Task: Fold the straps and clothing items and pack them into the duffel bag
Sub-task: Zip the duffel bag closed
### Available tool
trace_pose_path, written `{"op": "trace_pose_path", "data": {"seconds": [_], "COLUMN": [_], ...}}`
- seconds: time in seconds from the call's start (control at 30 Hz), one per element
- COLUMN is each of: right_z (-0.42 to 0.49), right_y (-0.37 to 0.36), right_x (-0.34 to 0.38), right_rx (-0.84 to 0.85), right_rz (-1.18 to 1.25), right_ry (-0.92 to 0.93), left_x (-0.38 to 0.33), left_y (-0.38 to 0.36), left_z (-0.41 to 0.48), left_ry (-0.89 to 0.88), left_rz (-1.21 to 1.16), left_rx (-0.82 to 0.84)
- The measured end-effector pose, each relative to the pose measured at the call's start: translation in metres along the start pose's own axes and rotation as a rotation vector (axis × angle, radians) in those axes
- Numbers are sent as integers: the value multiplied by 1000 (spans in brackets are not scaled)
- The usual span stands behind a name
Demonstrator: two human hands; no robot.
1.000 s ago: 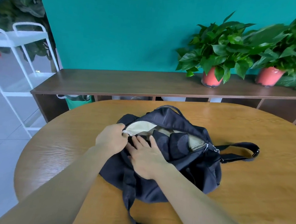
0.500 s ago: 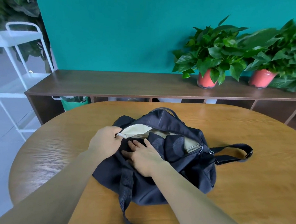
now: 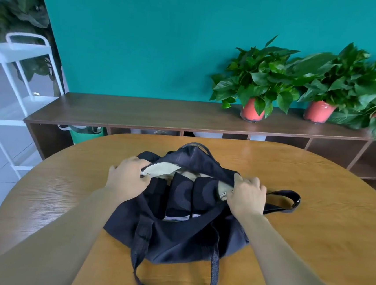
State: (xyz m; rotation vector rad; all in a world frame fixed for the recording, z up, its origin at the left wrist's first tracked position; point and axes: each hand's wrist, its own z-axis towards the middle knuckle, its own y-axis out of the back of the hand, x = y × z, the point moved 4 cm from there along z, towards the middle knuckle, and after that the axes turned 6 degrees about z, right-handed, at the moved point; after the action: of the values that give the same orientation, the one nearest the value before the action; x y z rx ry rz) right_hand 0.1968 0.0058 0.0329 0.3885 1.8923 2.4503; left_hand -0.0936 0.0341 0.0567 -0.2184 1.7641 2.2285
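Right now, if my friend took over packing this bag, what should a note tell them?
Left hand grips the left end of the opening of the duffel bag. Right hand grips the right end, so the opening is held spread.
The bag sits on the wooden table.
Done: folded dark items lie inside.
Left: the strap loop lies outside on the table to the right, and the opening is unzipped. Probably tuck the loop in, then zip.
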Motion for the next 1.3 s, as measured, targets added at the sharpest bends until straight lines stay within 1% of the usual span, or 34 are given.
{"op": "trace_pose_path", "data": {"seconds": [0.13,0.3,0.47,0.77,0.9,1.07,1.17,1.23,1.3], "right_z": [6,18,23,32,35,37,38,37,35], "right_y": [-5,1,6,7,9,10,10,9,9], "right_x": [-5,-10,-24,-42,-44,-53,-64,-72,-83], "right_rx": [39,49,21,52,46,43,85,152,208], "right_rz": [-14,-16,-36,-63,-44,162,339,539,857], "right_ry": [-21,-17,-57,-102,-92,-162,-197,-258,-365], "left_x": [-5,-6,7,28,33,25,15,4,-8], "left_y": [-4,-1,6,12,12,11,13,15,16], "left_z": [7,9,10,10,7,7,8,8,9], "left_ry": [44,69,107,132,134,129,121,109,88], "left_rz": [82,116,181,302,426,448,460,447,418], "left_rx": [38,17,17,94,107,99,101,108,116]}}
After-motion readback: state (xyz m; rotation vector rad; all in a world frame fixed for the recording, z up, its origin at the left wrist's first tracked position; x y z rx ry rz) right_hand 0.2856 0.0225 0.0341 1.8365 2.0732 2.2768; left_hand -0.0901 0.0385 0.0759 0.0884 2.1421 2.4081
